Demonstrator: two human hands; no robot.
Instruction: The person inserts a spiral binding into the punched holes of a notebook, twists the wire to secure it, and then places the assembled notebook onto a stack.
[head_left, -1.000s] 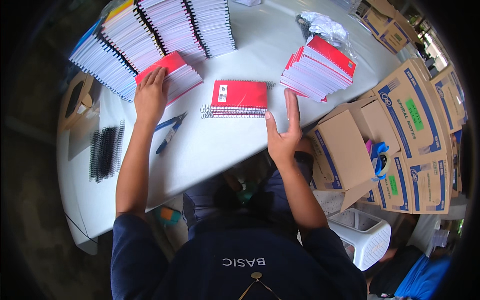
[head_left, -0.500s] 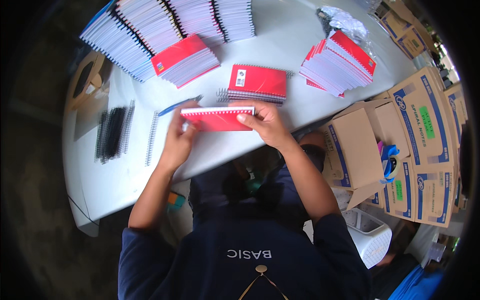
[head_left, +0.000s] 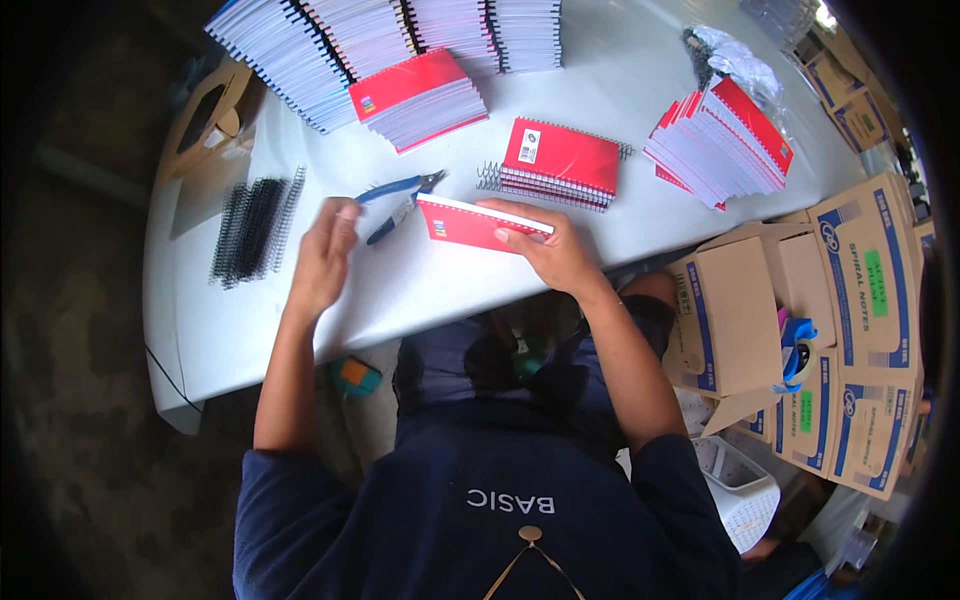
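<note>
At the left edge of the white table (head_left: 225, 340) sits a brown cardboard box (head_left: 215, 120), and closer to the front left corner lies a bundle of black wire coils (head_left: 255, 232). The person's left hand (head_left: 328, 255) is raised to the right of the coils, just inside the near edge; its fingers are released, slightly bent and close together, with nothing seen in them. Toward the far edge stand tall stacks of bound books (head_left: 390, 40), with a slanted pile of red notebooks (head_left: 425, 100) just in front. Blue-handled pliers (head_left: 400, 200) lie between the hands. The right hand (head_left: 555, 250) grasps one red notebook (head_left: 465, 225) by its right end, thumb on the cover and the other fingers partly hidden behind; the notebook is held tilted over the table near the near edge. Behind it rests a neat red stack (head_left: 560, 165), coil ends sticking out at both sides. Near the right edge another red pile (head_left: 722, 145) leans, a clear plastic bag (head_left: 740, 65) behind it. Past that edge are an open carton (head_left: 725, 310), a blue tape dispenser (head_left: 795, 355) and stacked cartons (head_left: 865, 280).
</note>
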